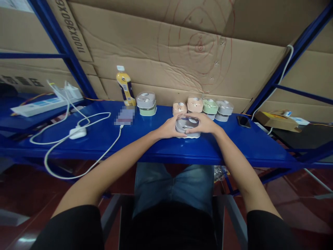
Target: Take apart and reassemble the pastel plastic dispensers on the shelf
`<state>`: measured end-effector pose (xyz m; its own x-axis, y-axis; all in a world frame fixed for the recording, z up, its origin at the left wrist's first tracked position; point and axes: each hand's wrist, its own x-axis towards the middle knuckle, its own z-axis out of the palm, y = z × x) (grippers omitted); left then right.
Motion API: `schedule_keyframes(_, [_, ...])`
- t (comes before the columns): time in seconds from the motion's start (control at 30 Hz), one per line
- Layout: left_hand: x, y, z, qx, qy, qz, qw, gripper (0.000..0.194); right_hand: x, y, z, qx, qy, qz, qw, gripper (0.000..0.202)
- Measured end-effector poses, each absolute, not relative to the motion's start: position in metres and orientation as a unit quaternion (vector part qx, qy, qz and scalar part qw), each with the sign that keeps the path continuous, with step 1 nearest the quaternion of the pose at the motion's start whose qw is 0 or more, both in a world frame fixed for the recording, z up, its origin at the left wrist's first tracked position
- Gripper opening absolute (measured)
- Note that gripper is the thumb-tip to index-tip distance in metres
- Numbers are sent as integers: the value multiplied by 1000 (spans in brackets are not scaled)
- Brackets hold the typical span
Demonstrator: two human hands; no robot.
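Note:
A grey rounded box with a clear lid [186,124] rests on the blue shelf [140,142] in front of me. My left hand [170,127] is wrapped round its left side, and my right hand [204,123] grips its right side, the fingers of both meeting near its top. Just behind stand similar lidded boxes: a small peach one [179,107], a taller peach one [195,105], a green one [210,108] and a grey one [224,110]. To the left is a grey box stacked on a green one [147,103].
At the back left stands a bottle with a white cap [126,86], near a blurred-out flat object [125,116] with a white cable [104,152]. A white charger [78,132] and power strip [44,104] lie further left. On the right are a phone [244,121] and an open cardboard box [278,121].

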<state>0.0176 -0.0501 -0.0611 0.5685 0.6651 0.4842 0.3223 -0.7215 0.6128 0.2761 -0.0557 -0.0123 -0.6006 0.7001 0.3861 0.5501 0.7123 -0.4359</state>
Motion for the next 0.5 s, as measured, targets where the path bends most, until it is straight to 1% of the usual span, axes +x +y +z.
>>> schedule_keyframes(0.13, [18, -46, -67, 853, 294, 358, 240, 121, 266, -53, -20, -350, -895, 130, 244, 87])
schedule_keyframes(0.4, [19, -43, -71, 857, 290, 353, 238, 114, 266, -54, -25, -358, -899, 105, 231, 97])
schedule_keyframes(0.5, [19, -42, -71, 857, 298, 347, 238, 110, 264, -56, -24, -354, -901, 98, 232, 96])
